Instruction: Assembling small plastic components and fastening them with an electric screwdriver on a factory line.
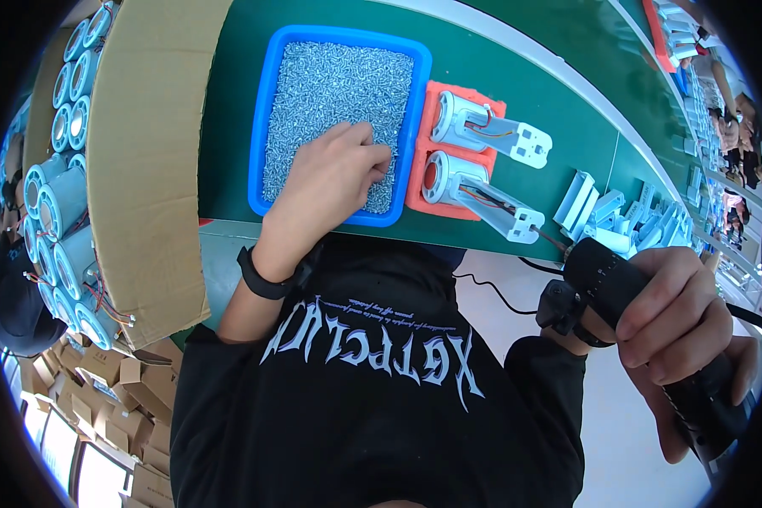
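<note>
My left hand [334, 173] reaches into a blue plastic tray [256, 127] filled with small silver screws [347, 80]. Its fingers are curled and pressed together at the screws; what they pinch is hidden. My right hand [681, 317] is wrapped round a black electric screwdriver [601, 271] at the lower right. The screwdriver's bit points up and left, close to the flat end of the nearer white motor-like housing [461, 182]. A second white housing [461, 118] lies beyond it. Both have wires and sit in a red foam holder [415, 190] beside the tray.
A cardboard box wall [148, 169] stands left of the tray, with several white cylindrical parts [63, 203] past it. White brackets [605, 216] are heaped on the green table [516, 51] at the right. Cardboard boxes [118, 398] lie at the lower left. A black cable [491, 288] hangs below the table edge.
</note>
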`<act>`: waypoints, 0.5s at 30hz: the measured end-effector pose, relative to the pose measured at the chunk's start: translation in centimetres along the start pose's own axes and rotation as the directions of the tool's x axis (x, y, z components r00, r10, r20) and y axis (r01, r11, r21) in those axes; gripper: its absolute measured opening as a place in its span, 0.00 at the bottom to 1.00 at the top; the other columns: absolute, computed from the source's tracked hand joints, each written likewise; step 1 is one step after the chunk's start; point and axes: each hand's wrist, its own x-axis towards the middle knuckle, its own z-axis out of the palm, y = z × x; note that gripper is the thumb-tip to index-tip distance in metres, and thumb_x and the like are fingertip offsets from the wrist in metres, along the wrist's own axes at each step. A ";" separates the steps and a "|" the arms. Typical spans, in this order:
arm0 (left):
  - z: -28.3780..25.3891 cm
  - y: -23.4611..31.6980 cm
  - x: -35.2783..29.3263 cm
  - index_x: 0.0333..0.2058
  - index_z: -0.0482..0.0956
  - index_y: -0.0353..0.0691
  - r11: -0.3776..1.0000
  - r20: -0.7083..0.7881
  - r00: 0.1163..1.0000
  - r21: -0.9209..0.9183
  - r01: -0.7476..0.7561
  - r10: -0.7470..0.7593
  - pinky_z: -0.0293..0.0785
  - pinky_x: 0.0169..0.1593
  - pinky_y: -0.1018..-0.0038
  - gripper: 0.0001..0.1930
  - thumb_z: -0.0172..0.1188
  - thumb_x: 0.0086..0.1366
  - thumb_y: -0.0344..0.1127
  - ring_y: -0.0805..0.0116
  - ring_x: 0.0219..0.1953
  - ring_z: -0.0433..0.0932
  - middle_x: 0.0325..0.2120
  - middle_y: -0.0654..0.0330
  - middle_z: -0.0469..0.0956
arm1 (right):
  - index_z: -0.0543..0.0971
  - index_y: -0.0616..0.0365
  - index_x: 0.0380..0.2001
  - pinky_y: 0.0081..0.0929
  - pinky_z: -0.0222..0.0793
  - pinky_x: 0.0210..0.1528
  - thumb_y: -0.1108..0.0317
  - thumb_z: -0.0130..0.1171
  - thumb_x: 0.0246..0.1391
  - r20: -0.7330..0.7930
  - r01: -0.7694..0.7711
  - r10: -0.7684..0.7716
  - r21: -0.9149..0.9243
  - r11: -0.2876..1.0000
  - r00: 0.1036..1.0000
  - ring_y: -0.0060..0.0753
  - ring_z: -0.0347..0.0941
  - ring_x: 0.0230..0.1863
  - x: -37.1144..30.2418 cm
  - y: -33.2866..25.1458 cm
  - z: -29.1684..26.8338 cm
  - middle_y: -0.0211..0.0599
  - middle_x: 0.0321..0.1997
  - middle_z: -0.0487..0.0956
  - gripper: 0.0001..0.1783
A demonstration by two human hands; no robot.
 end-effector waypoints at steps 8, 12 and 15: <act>0.1 0.0 0.2 0.26 0.75 0.39 0.996 -0.061 0.997 -0.068 -0.054 0.050 0.69 0.35 0.67 0.03 0.60 0.50 0.26 0.60 0.34 0.72 0.25 0.60 0.69 | 0.63 0.49 0.54 0.24 0.75 0.20 0.68 0.57 0.51 0.008 -0.046 0.047 -0.034 0.998 0.999 0.29 0.75 0.18 0.1 0.3 0.0 0.37 0.26 0.75 0.26; 0.1 -0.1 0.5 0.27 0.78 0.39 0.996 -0.018 0.998 -0.053 -0.065 0.064 0.70 0.35 0.67 0.04 0.60 0.50 0.26 0.60 0.33 0.73 0.25 0.60 0.70 | 0.67 0.50 0.49 0.15 0.75 0.23 0.36 0.63 0.40 0.055 -0.023 0.023 0.010 1.000 0.998 0.22 0.75 0.19 0.0 0.7 -0.3 0.32 0.26 0.75 0.39; 0.0 -1.0 0.5 0.30 0.81 0.39 0.992 -0.154 0.983 -0.064 -0.108 0.097 0.72 0.35 0.68 0.06 0.61 0.50 0.25 0.59 0.32 0.76 0.26 0.59 0.75 | 0.67 0.50 0.49 0.15 0.75 0.23 0.37 0.63 0.41 0.062 -0.041 0.040 0.025 0.999 0.997 0.22 0.75 0.19 0.1 0.8 -0.4 0.32 0.26 0.75 0.38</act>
